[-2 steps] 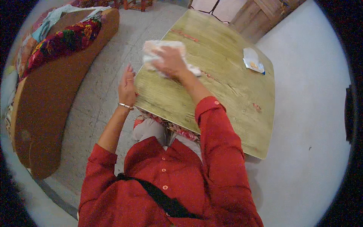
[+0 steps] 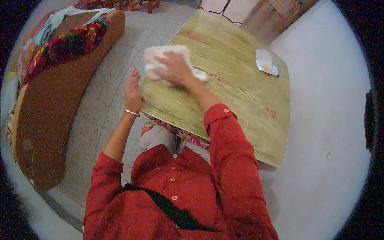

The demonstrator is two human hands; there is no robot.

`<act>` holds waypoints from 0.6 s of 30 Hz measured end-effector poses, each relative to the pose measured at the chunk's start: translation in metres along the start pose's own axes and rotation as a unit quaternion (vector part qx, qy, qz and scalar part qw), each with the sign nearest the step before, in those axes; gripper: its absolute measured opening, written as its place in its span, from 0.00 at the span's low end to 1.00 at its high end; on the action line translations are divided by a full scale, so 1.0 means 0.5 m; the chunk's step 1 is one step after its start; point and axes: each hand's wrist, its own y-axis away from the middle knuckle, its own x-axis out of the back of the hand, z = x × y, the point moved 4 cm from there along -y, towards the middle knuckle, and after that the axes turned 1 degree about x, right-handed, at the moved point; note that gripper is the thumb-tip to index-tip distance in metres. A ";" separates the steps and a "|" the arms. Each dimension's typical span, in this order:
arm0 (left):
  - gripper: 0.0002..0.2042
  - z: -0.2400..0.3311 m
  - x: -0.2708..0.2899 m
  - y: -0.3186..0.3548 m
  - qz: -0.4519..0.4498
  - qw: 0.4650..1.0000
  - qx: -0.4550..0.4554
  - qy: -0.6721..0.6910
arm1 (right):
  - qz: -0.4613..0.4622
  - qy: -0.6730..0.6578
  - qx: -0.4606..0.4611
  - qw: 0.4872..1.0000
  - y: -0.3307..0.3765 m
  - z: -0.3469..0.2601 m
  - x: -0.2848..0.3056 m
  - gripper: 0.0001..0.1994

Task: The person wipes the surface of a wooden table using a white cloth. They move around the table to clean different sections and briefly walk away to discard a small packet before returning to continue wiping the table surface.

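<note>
My right hand (image 2: 174, 69) presses a white and pale peach cloth (image 2: 154, 54) onto the wooden-topped table (image 2: 236, 92) near its left edge. Its fingers are spread over the cloth and slightly blurred. The cloth is bunched, with part of it reaching past the table's edge and a fold sticking out to the right of my hand. My left hand (image 2: 133, 89) is held upright beside the table's left corner, fingers stretched out and nothing in them. Whether it touches the edge I cannot tell. A thin bracelet circles that wrist.
A white and blue packet (image 2: 267, 66) lies at the table's far right. To the left stands a brown sofa (image 2: 52, 104) with patterned fabrics on it. A white wall (image 2: 324, 100) runs along the right, and a wooden door (image 2: 268, 18) stands behind the table.
My right hand and the cloth have slid a little to the left across the table. My left hand has barely shifted.
</note>
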 end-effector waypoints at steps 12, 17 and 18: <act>0.23 0.076 -0.094 0.000 -0.179 0.879 -0.127 -0.423 | -0.077 -0.090 -0.006 0.993 0.395 -0.131 0.243 0.25; 0.26 0.081 -0.169 0.013 -0.242 0.783 -0.117 -0.561 | -0.057 0.005 -0.198 0.978 0.531 -0.025 0.356 0.22; 0.27 0.086 -0.197 0.017 -0.260 0.772 -0.111 -0.570 | -0.042 0.019 -0.218 0.975 0.555 0.009 0.376 0.23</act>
